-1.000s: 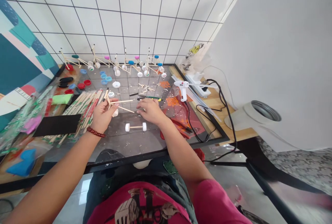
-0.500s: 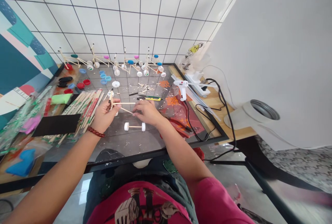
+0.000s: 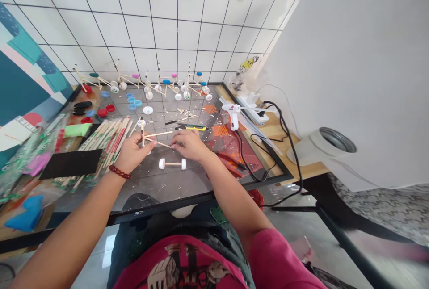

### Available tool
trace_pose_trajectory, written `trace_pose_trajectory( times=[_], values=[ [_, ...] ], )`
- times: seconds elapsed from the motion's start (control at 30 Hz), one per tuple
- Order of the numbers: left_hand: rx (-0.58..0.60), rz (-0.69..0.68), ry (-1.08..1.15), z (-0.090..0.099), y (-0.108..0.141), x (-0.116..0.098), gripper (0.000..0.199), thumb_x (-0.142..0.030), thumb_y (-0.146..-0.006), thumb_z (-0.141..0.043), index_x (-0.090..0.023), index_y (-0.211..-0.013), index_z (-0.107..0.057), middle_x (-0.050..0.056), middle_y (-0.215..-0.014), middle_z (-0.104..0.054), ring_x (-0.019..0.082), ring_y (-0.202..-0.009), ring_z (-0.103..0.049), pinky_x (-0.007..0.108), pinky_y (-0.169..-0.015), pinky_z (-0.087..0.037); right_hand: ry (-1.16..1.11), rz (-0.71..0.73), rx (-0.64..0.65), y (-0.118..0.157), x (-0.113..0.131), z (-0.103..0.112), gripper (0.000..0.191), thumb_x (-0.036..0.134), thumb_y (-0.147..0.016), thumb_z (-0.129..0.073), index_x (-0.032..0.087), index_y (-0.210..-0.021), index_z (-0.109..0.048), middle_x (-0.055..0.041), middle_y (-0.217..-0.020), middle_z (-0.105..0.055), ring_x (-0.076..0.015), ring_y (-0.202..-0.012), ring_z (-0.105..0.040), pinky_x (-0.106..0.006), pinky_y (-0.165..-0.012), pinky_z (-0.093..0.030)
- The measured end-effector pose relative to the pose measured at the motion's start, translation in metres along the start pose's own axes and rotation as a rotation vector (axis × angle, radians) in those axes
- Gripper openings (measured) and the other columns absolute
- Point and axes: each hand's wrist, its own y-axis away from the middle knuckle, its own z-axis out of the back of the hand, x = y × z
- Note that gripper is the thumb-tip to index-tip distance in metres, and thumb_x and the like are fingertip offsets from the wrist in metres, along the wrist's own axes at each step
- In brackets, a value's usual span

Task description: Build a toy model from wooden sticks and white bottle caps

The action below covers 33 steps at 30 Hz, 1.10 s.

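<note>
The grey-topped table point(image 3: 144, 186) lies beneath both your hands, and beyond them, against the tiled wall, stands a row of stick models point(image 3: 166, 82) with cap wheels. A bundle of wooden sticks point(image 3: 109, 139) fans out just to the left of your left hand point(image 3: 132, 151), which has thumb and fingers pinching the jointed end of a stick frame point(image 3: 159, 134). The frame's two free sticks point toward your right hand point(image 3: 190, 143); its fingers are bent together at the lower stick's tip, though you cannot tell whether they grip it. The white glue gun point(image 3: 233, 115) lies beyond and right of that hand, the white-wheeled axle point(image 3: 172, 164) just nearer you, and the yellow knife point(image 3: 198, 128) just past its knuckles.
</note>
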Motion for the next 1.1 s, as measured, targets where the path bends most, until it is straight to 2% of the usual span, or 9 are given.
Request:
trace_pose_trajectory(
  times=[0.2, 0.33, 0.43, 0.53, 0.7, 0.83, 0.9, 1.0, 1.1],
  values=[
    [-0.106, 0.098, 0.099, -0.002, -0.004, 0.008, 0.042, -0.053, -0.058, -0.093, -0.021, -0.081, -0.076, 0.004, -0.076, -0.073, 0.021, -0.066, -0.063, 0.031, -0.056, -0.049, -0.004, -0.073, -0.125, 0.022, -0.009, 0.029, 0.012, 0.013, -0.098, -0.068, 0.017, -0.1, -0.079, -0.0079, -0.11, -0.079, -0.0191, -0.101, -0.07, -0.029, -0.09, -0.049],
    [-0.21, 0.164, 0.314, -0.008, -0.009, 0.012, 0.044, -0.049, -0.051, -0.096, -0.022, -0.079, -0.075, 0.002, -0.071, -0.07, 0.019, -0.061, -0.058, 0.03, -0.051, -0.044, 0.078, -0.21, -0.194, 0.075, -0.027, 0.069, 0.011, 0.02, -0.099, -0.067, 0.02, -0.094, -0.077, -0.0058, -0.098, -0.078, -0.0203, -0.095, -0.07, -0.031, -0.089, -0.049],
    [-0.252, 0.209, 0.433, -0.012, -0.01, 0.01, 0.048, -0.046, -0.045, -0.099, -0.022, -0.078, -0.074, 0.003, -0.072, -0.07, 0.019, -0.062, -0.059, 0.03, -0.051, -0.043, 0.099, -0.278, -0.139, 0.117, -0.036, 0.086, 0.01, 0.024, -0.092, -0.077, 0.021, -0.101, -0.075, -0.0077, -0.108, -0.078, -0.0239, -0.104, -0.071, -0.035, -0.095, -0.051],
    [-0.238, 0.246, 0.451, -0.013, -0.008, 0.006, 0.049, -0.046, -0.043, -0.1, -0.021, -0.077, -0.074, 0.002, -0.069, -0.068, 0.018, -0.059, -0.056, 0.029, -0.05, -0.04, 0.175, -0.342, -0.042, 0.146, -0.037, 0.079, 0.04, 0.031, -0.08, -0.089, 0.021, -0.114, -0.071, -0.0114, -0.121, -0.075, -0.0306, -0.116, -0.069, -0.041, -0.099, -0.052],
    [-0.231, 0.209, 0.448, -0.012, -0.004, 0.001, 0.05, -0.051, -0.046, -0.097, -0.019, -0.076, -0.072, 0.001, -0.067, -0.067, 0.015, -0.056, -0.053, 0.027, -0.048, -0.037, 0.353, -0.351, 0.045, 0.154, -0.033, 0.055, 0.008, 0.027, -0.093, -0.074, 0.021, -0.094, -0.068, -0.0133, -0.112, -0.071, -0.0305, -0.109, -0.068, -0.041, -0.096, -0.053],
    [-0.234, 0.201, 0.487, -0.008, -0.003, -0.004, 0.049, -0.049, -0.046, -0.098, -0.019, -0.075, -0.073, 0.0, -0.065, -0.066, 0.013, -0.053, -0.051, 0.025, -0.047, -0.037, 0.397, -0.396, 0.019, 0.14, -0.033, 0.051, 0.011, 0.022, -0.092, -0.064, 0.022, -0.081, -0.064, -0.0131, -0.102, -0.07, -0.028, -0.097, -0.069, -0.038, -0.09, -0.052],
    [-0.24, 0.208, 0.515, -0.007, -0.002, -0.006, 0.049, -0.048, -0.044, -0.099, -0.019, -0.075, -0.073, 0.0, -0.066, -0.066, 0.013, -0.054, -0.052, 0.025, -0.047, -0.037, 0.199, -0.498, -0.06, 0.134, -0.033, 0.053, 0.02, 0.028, -0.092, -0.061, 0.024, -0.072, -0.056, -0.0078, -0.084, -0.066, -0.0247, -0.084, -0.066, -0.036, -0.081, -0.051],
    [-0.284, 0.153, 0.528, -0.006, -0.002, -0.008, 0.047, -0.05, -0.049, -0.097, -0.02, -0.074, -0.072, 0.001, -0.067, -0.067, 0.015, -0.058, -0.057, 0.026, -0.049, -0.04, -0.436, -0.619, -0.156, 0.129, -0.026, 0.058, 0.038, 0.054, -0.09, -0.064, 0.026, -0.068, -0.05, 0.0004, -0.065, -0.055, -0.0187, -0.063, -0.057, -0.033, -0.066, -0.048],
    [-0.352, 0.055, 0.513, -0.004, -0.001, -0.01, 0.04, -0.051, -0.057, -0.093, -0.022, -0.076, -0.072, 0.004, -0.074, -0.071, 0.021, -0.071, -0.066, 0.029, -0.057, -0.048, -1.033, -0.634, -0.144, 0.122, -0.003, 0.068, 0.039, 0.058, -0.072, -0.081, 0.023, -0.078, -0.064, -0.0031, -0.076, -0.067, -0.0178, -0.067, -0.063, -0.032, -0.066, -0.053]
  ],
)
